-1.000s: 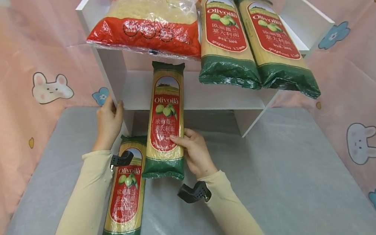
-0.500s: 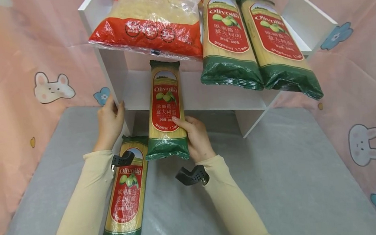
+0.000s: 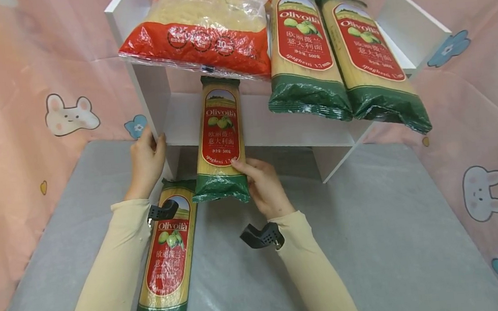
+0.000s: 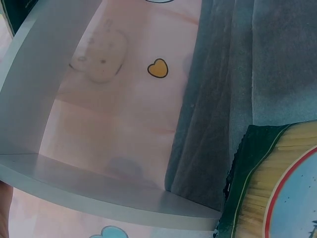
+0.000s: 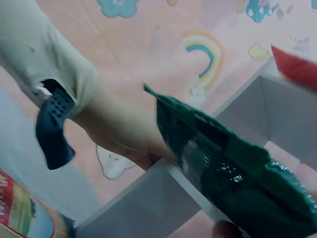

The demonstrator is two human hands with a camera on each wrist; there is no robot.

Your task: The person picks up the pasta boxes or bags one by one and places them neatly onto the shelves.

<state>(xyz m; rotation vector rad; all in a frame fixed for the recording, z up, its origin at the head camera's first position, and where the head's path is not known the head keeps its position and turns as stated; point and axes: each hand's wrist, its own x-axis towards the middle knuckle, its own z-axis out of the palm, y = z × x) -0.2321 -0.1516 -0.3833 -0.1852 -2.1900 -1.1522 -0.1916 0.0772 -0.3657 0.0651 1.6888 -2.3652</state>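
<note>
My right hand [image 3: 267, 186] pinches a green-ended spaghetti packet [image 3: 218, 133] by its lower right edge, thumb on the front. The packet's top end lies over the middle level of a white shelf unit [image 3: 295, 126], under the top level; its lower end juts out past the board. In the right wrist view the packet's green end [image 5: 223, 168] looms close. At the unit's left side panel [image 3: 152, 92], my left hand [image 3: 147, 159] grips the front edge. A second spaghetti packet [image 3: 165, 266] lies on the grey cloth beside my left forearm.
On the top level sit a red bag of pasta [image 3: 203, 36] and two more spaghetti packets [image 3: 304, 57], their ends overhanging the front. Grey cloth [image 3: 394, 241] covers the surface below. A pink printed curtain [image 3: 8, 97] hangs behind and at the sides.
My right hand has moved the spaghetti packet up and away from me, deeper over the middle level. The left hand has stayed on the side panel.
</note>
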